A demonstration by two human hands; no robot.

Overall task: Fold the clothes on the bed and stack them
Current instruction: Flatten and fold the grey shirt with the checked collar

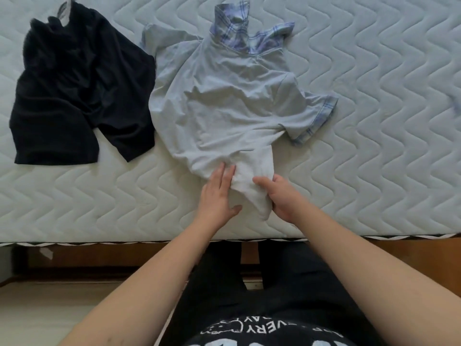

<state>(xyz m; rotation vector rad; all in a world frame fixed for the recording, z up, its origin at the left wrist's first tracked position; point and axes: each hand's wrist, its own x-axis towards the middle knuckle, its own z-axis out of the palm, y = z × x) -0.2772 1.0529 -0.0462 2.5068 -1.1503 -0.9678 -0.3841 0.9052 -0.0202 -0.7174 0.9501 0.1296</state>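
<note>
- On the quilted mattress (374, 121) lie two garments: black shorts (74, 96) far left, a rumpled light-blue shirt (224, 103) with plaid collar at centre.
- Left hand (217, 196) presses the shirt's near hem, fingers straight.
- Right hand (282, 198) pinches that hem, fingers curled.
- Shorts' waistband is cut off at the far edge.

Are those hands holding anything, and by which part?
The right hand grips the light blue shirt by its bunched bottom hem; the left hand rests flat on it.
</note>
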